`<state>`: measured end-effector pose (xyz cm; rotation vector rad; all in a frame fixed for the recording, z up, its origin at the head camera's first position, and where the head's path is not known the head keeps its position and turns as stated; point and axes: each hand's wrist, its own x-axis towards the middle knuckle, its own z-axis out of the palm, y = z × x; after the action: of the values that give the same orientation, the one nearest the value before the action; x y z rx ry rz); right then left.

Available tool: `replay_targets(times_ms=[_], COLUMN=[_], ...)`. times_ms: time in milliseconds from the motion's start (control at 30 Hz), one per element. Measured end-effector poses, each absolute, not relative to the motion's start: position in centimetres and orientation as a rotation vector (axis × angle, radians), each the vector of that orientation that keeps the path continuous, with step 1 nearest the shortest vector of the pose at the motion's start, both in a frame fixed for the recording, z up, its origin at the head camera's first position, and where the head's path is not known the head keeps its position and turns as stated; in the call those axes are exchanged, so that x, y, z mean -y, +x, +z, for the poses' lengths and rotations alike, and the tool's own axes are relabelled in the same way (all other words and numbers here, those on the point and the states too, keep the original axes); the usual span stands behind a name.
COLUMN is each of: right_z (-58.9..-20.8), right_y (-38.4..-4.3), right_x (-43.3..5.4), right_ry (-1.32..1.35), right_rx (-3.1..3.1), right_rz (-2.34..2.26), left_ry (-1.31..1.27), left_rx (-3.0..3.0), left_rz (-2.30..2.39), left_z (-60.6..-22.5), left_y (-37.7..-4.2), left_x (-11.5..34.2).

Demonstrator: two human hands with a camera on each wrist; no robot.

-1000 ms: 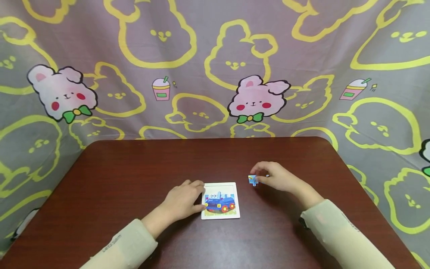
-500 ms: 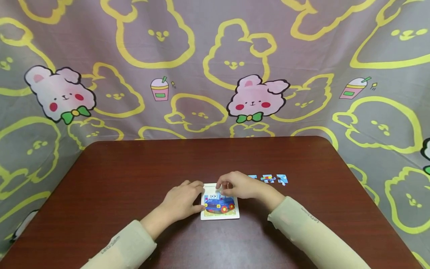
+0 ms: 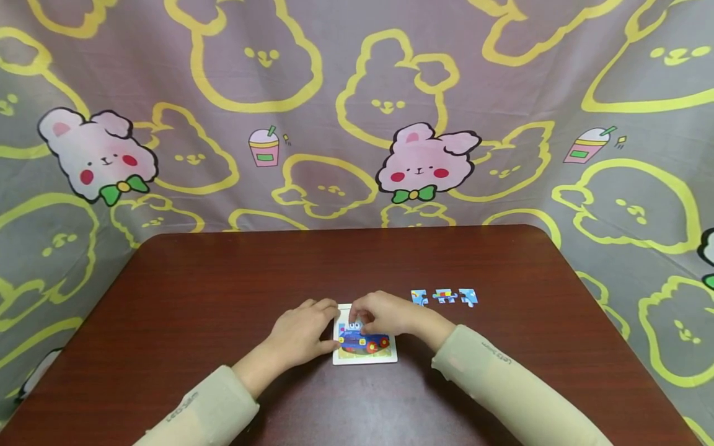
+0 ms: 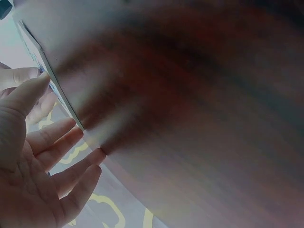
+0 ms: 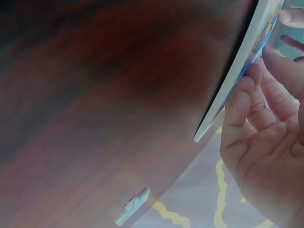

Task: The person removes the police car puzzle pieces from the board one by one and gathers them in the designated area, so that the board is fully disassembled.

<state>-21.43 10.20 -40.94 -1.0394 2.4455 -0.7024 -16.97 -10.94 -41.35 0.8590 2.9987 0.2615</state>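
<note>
A small square picture puzzle (image 3: 361, 348) in a white frame lies on the table, showing a blue cartoon car with eyes. My left hand (image 3: 301, 331) rests against the frame's left side; in the left wrist view its thumb (image 4: 33, 92) touches the edge and the fingers are fairly straight. Over the puzzle's upper part is my right hand (image 3: 385, 314), thumb and forefinger bent down beside the car's eyes. Whether they grip a piece cannot be made out. In the right wrist view the other fingers (image 5: 237, 104) curl against the puzzle.
Three loose blue jigsaw pieces (image 3: 444, 295) lie in a row to the right, behind my right wrist. The brown table (image 3: 234, 272) has rounded far corners. A patterned curtain (image 3: 329, 80) hangs behind it.
My right hand has left the loose piece at the right, moved left onto the puzzle, and shifted slightly further left. The loose pieces stay in their row. My left hand has stayed put.
</note>
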Motion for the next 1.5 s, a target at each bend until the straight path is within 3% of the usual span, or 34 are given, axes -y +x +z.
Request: replay_targets(times_ms=[1500], right_z=[-41.37], right_y=[-21.76], right_x=[-10.37], right_ry=[-0.996], right_rx=[-2.318], right_rz=[-0.991], left_ry=[0.834], left_rx=[-2.983], left_rz=[0.245], left_z=[-41.36], left_y=[-17.35], left_x=[10.93])
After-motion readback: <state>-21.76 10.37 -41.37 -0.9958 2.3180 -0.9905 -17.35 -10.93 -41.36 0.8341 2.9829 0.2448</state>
